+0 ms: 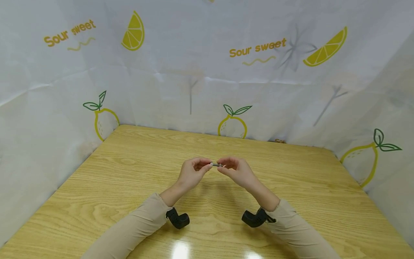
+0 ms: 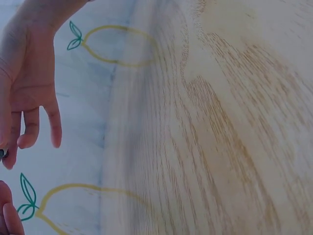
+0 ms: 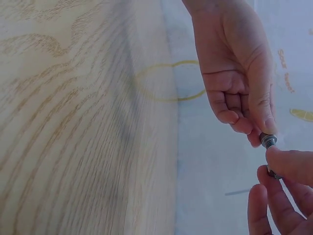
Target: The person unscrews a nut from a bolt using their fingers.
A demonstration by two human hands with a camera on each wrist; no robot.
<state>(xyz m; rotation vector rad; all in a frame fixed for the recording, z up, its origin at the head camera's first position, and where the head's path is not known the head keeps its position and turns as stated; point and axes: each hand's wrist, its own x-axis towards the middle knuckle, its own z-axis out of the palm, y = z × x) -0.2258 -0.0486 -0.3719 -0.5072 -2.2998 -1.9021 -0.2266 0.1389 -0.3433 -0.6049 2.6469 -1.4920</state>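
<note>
Between the two hands, above the table, a small metal bolt [image 1: 216,164] lies roughly level. The left hand [image 1: 191,175] pinches its head end between thumb and fingertips. At the other end, the thumb and fingers of the right hand [image 1: 238,172] pinch a nut [image 1: 220,165] on the bolt. The right wrist view shows the nut [image 3: 268,140] at the right thumb tip, with bright thread below it running to the left fingertips. In the left wrist view only a dark bit of the metal [image 2: 3,153] shows at the frame's edge, by the left fingers.
A light wood-grain table [image 1: 136,201] spreads beneath the hands. White cloth [image 1: 168,93] printed with lemons hangs behind it and along both sides. Black devices [image 1: 178,218] are strapped at both wrists over beige sleeves [image 1: 139,223].
</note>
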